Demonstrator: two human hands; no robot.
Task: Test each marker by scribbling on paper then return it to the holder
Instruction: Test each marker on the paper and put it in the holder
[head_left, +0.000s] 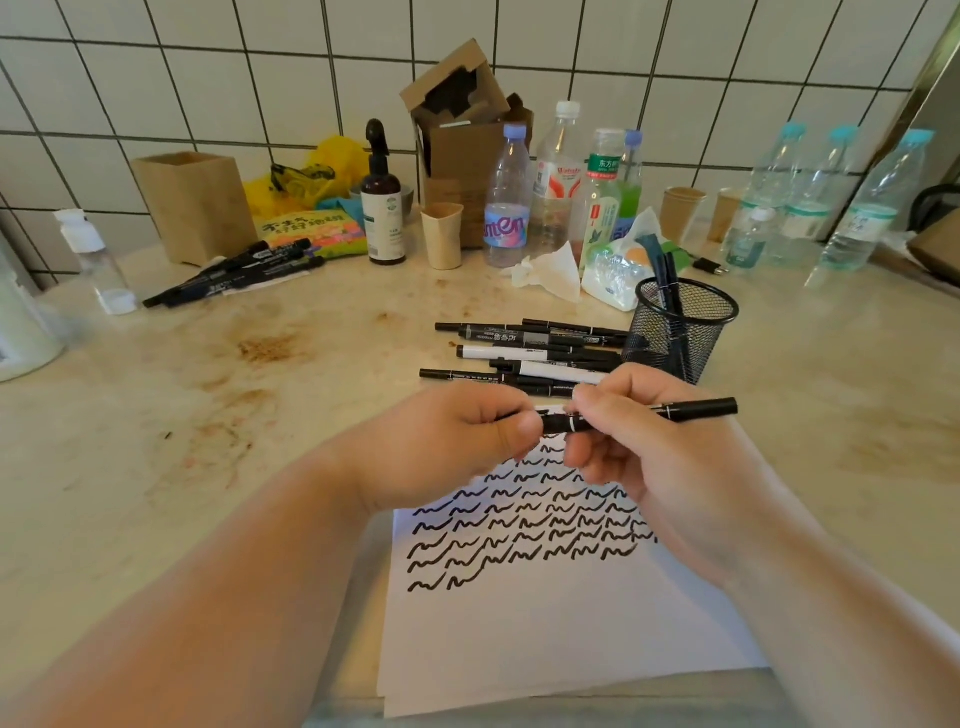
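A black marker (691, 409) lies level between both hands above the white paper (545, 634), which carries several rows of black scribbles. My left hand (447, 441) pinches the marker's left end, where the cap sits. My right hand (654, 447) grips the barrel, and the far end sticks out to the right. Behind the hands, several black and white markers (530, 348) lie in a pile on the counter. Right of the pile stands the black mesh holder (680, 327) with a few markers upright in it.
Another heap of black markers (234, 273) lies at the back left beside a wooden box (195, 205). Bottles, paper cups, a cardboard carton, tissues and snack bags crowd the tiled back wall. A clear bottle (96, 260) stands far left.
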